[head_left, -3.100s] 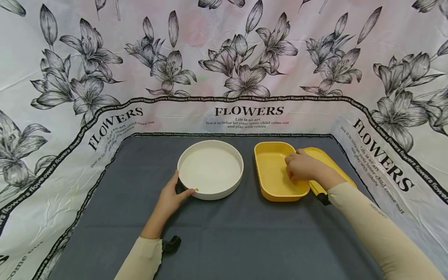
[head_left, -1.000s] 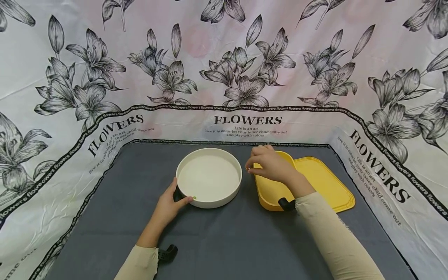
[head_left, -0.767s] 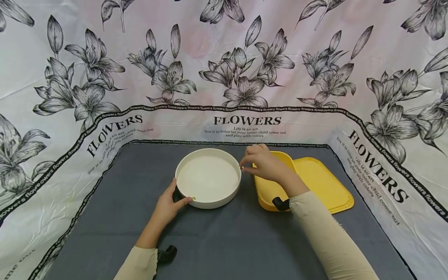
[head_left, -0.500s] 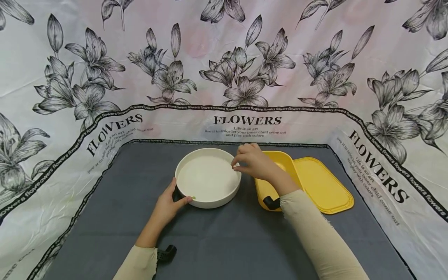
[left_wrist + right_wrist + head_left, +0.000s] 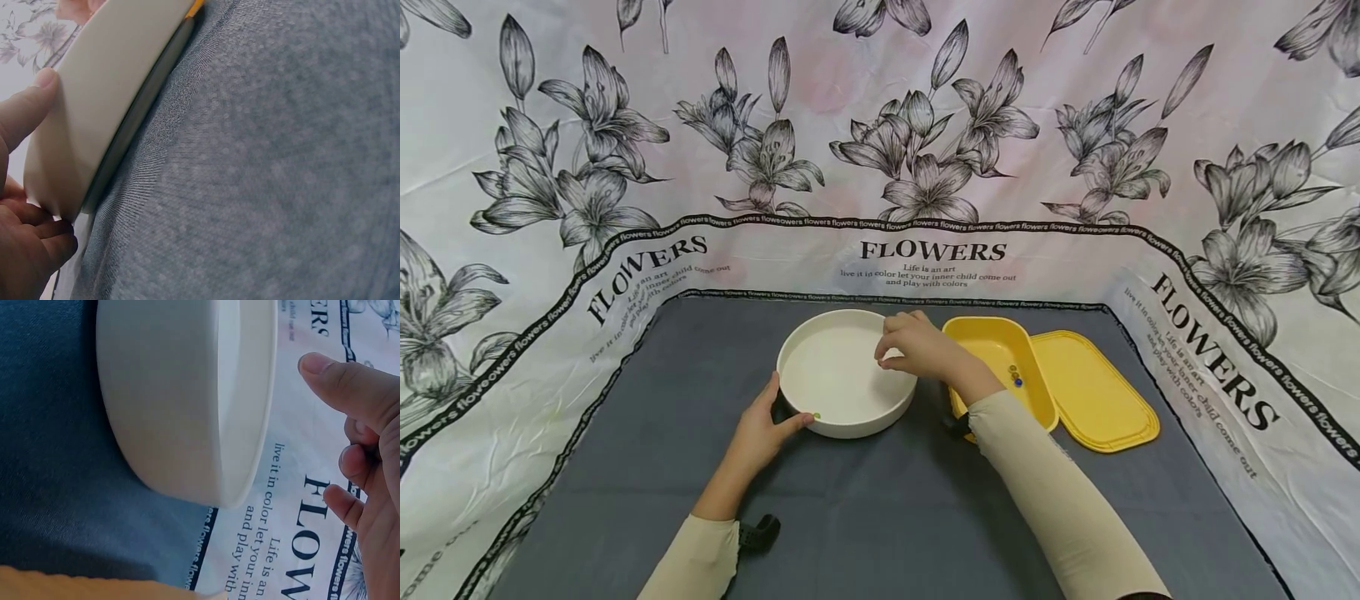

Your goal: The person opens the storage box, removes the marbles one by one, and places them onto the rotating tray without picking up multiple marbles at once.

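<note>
A round white dish [image 5: 835,375] sits on the grey cloth. My left hand [image 5: 760,433] grips its left side; in the left wrist view the thumb lies on the wall and the other fingers [image 5: 53,234] curl at the lower edge. A tiny green piece [image 5: 817,415] lies inside, by the left thumb. Over the dish's right part is my right hand [image 5: 921,346], thumb and forefinger pinched together on a tiny bead that is mostly hidden. The right wrist view shows its thumb [image 5: 331,378] beside the dish's rim, with the bead out of sight.
A yellow box [image 5: 977,333] stands right of the dish, with several small beads [image 5: 1017,379], one blue, inside. The right forearm crosses its front corner. A yellow lid [image 5: 1097,396] lies flat to its right. A flower-printed cloth [image 5: 925,192] hangs behind.
My right hand has gone from inside the yellow box leftward to above the dish, carrying the tiny bead. Beads in the box have come into sight. The left hand has kept its hold.
</note>
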Motion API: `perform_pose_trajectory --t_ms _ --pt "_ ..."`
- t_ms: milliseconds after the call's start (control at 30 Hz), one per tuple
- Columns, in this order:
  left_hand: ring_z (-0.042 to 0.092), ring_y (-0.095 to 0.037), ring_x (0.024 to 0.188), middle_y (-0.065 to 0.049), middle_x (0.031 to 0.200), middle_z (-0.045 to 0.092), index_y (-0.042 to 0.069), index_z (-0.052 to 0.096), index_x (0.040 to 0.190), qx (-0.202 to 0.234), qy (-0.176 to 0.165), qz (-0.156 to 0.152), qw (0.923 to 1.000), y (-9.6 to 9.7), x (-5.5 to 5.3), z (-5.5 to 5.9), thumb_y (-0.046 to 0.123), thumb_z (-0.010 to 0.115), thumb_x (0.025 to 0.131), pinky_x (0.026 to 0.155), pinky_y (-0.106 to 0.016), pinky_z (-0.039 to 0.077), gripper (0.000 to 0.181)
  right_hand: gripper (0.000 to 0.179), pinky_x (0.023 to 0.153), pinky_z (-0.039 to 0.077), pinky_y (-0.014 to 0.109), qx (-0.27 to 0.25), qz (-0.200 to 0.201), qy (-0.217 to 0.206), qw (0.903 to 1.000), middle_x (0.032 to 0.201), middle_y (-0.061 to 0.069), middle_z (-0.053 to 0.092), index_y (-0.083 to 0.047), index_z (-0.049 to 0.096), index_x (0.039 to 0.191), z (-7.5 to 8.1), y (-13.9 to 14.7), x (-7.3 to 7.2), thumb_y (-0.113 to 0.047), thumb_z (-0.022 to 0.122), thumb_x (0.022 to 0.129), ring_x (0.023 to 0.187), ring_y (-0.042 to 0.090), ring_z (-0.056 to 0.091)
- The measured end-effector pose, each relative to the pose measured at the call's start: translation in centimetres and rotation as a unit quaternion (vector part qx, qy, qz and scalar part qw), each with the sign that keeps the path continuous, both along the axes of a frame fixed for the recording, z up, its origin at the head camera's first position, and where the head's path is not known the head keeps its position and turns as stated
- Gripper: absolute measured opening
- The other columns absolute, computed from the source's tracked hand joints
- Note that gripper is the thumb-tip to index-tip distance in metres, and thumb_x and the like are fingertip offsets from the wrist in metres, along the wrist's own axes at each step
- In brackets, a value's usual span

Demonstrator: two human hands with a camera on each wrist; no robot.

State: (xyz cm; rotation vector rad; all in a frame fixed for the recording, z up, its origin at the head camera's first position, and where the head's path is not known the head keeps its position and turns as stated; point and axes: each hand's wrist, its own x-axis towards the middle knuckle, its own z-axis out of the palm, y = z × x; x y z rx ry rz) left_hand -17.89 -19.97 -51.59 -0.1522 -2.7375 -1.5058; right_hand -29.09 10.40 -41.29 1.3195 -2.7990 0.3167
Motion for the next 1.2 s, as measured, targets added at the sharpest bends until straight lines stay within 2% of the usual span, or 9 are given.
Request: perform_pose_trajectory --t_ms 233,367,467,633,800,1033,1133,1200 --pt "0.015 -0.036 0.157 -0.020 0.170 0.013 0.004 0.009 0.165 -0.005 0.000 0.000 1.0000 0.0 -0.3 0.1 0.050 0.081 0.085 0.122 -0.059 0.024 0.117 0.017 0.088 0.036 0.041 0.029 0.009 -0.026 0.9992 0.100 0.001 0.064 -0.020 0.082 0.108 0.9 -1.8 -1.4 -0.028 0.078 0.093 0.098 0.019 0.051" --pt "0.015 -0.037 0.157 -0.019 0.170 0.013 0.004 0.009 0.165 -0.005 -0.002 0.002 1.0000 0.1 -0.2 -0.1 0.051 0.080 0.086 0.122 -0.059 0.024 0.116 0.016 0.090 0.037 0.042 0.043 0.006 -0.048 0.9979 0.097 -0.004 0.062 -0.020 0.082 0.108 0.5 -3.0 -2.4 -0.025 0.079 0.093 0.099 0.018 0.052" --pt "0.015 -0.037 0.157 -0.018 0.170 0.013 0.004 0.009 0.165 -0.004 -0.001 -0.001 1.0000 0.1 -0.2 -0.1 0.050 0.080 0.086 0.122 -0.059 0.025 0.116 0.015 0.097 0.037 0.045 0.060 0.004 -0.065 0.9961 0.098 -0.006 0.062 -0.022 0.082 0.107 0.0 -3.9 -3.2 -0.026 0.078 0.093 0.100 0.016 0.053" --pt "0.016 -0.038 0.156 -0.020 0.170 0.014 0.002 0.010 0.164 -0.003 0.001 -0.001 1.0000 0.1 -0.2 0.2 0.047 0.080 0.087 0.122 -0.059 0.024 0.114 0.016 0.102 0.035 0.047 0.072 0.002 -0.095 0.9928 0.103 -0.002 0.065 -0.021 0.081 0.109 -0.5 -5.3 -4.2 -0.026 0.077 0.094 0.100 0.015 0.055" --pt "0.017 -0.039 0.156 -0.022 0.169 0.014 0.001 0.010 0.164 -0.013 0.002 -0.004 0.9999 0.1 -0.4 0.3 0.052 0.079 0.086 0.122 -0.059 0.024 0.116 0.015 0.107 0.033 0.050 0.079 -0.009 -0.113 0.9904 0.103 -0.005 0.065 -0.021 0.081 0.109 -1.0 -5.9 -4.9 -0.026 0.077 0.095 0.100 0.014 0.055" --pt "0.016 -0.035 0.157 -0.019 0.170 0.014 0.003 0.009 0.165 -0.008 0.001 -0.004 1.0000 0.3 -0.6 0.3 0.049 0.080 0.086 0.123 -0.057 0.024 0.115 0.010 0.114 0.032 0.054 0.085 -0.030 -0.133 0.9871 0.104 -0.007 0.065 -0.023 0.082 0.102 -1.4 -6.5 -5.4 -0.023 0.079 0.092 0.105 0.013 0.057" --pt "0.016 -0.036 0.157 -0.020 0.170 0.014 0.002 0.010 0.164 -0.011 0.005 -0.004 0.9999 0.1 -0.5 0.3 0.048 0.080 0.087 0.123 -0.058 0.024 0.114 0.011 0.115 0.035 0.052 0.078 -0.026 -0.138 0.9870 0.105 -0.006 0.067 -0.022 0.081 0.102 -1.7 -6.9 -5.5 -0.021 0.080 0.092 0.107 0.014 0.059" --pt "0.017 -0.036 0.157 -0.020 0.170 0.014 0.002 0.010 0.164 -0.016 0.006 -0.003 0.9998 0.0 -0.5 0.3 0.049 0.079 0.086 0.123 -0.058 0.025 0.114 0.012 0.112 0.040 0.046 0.075 -0.020 -0.136 0.9876 0.106 -0.004 0.068 -0.020 0.082 0.103 -2.1 -7.2 -5.6 -0.021 0.081 0.091 0.107 0.015 0.060"
